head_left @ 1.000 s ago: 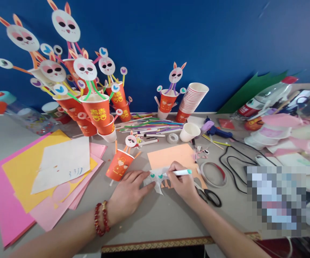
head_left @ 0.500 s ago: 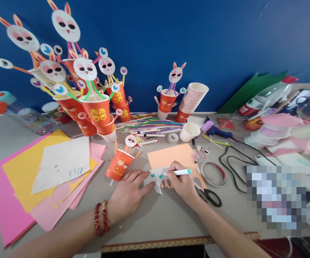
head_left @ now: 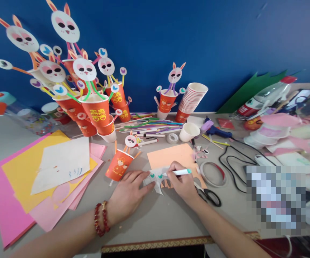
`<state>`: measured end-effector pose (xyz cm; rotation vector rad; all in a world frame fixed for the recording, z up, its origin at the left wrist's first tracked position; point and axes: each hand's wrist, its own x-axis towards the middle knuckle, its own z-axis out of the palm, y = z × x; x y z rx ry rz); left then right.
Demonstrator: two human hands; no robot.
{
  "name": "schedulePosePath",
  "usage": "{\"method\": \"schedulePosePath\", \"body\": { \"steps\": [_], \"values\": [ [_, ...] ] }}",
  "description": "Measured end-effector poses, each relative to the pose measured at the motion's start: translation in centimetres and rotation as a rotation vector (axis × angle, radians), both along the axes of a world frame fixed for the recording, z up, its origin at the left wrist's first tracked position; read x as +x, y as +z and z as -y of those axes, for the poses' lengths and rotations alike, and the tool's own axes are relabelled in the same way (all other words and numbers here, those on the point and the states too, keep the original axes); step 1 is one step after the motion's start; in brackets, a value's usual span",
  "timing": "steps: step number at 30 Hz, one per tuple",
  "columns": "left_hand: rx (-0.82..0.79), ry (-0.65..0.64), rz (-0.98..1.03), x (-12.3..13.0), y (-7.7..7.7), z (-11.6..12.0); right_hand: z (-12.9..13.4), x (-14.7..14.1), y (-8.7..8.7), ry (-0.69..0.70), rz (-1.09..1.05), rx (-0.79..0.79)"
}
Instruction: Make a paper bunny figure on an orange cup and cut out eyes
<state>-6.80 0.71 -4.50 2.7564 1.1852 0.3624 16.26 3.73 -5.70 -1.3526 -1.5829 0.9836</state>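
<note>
A small cut piece of white paper (head_left: 157, 188) bears two teal heart-like marks and lies partly over an orange sheet (head_left: 171, 155). My left hand (head_left: 129, 191), wearing a red bead bracelet, rests flat with fingers stretched over the paper's left edge. In my right hand (head_left: 182, 184) is a white marker (head_left: 181, 172) with a teal end, gripped like a pen. Its tip meets the paper around the right mark. Black-handled scissors (head_left: 212, 197) lie beside my right wrist. A red paper cup (head_left: 119, 165) with a small rabbit face (head_left: 130, 141) leans behind my left hand.
Cups with rabbit faces (head_left: 84, 69) crowd the back left. Colored paper (head_left: 9, 186) covers the left side. Pipe cleaners (head_left: 149, 125), stacked cups (head_left: 192, 102), a tape roll (head_left: 213, 174) and a glue gun (head_left: 219, 132) with its black cable stand behind and right. A bottle (head_left: 267, 95) lies farther right.
</note>
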Motion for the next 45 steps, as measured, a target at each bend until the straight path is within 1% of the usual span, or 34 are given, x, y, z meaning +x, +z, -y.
{"method": "schedulePosePath", "body": {
  "steps": [8,15,21,29,40,45],
  "values": [
    [-0.004,-0.006,-0.003,0.00,0.32,0.00,-0.12,-0.08,0.19,-0.023,-0.028,0.028],
    [-0.007,-0.014,0.009,-0.10,0.19,0.00,-0.06,-0.09,0.04,0.009,-0.030,0.007],
    [-0.020,-0.015,-0.001,-0.08,0.23,0.02,-0.13,-0.26,0.34,-0.030,-0.086,0.025],
    [-0.019,-0.007,0.002,-0.06,0.33,0.00,-0.03,-0.20,0.29,0.010,-0.058,-0.012],
    [-0.031,-0.016,0.003,-0.06,0.20,-0.01,-0.04,-0.26,0.36,0.000,-0.087,-0.012],
    [-0.022,-0.015,0.000,-0.09,0.18,0.02,0.04,-0.12,0.27,0.056,-0.076,-0.033]
  ]
}}
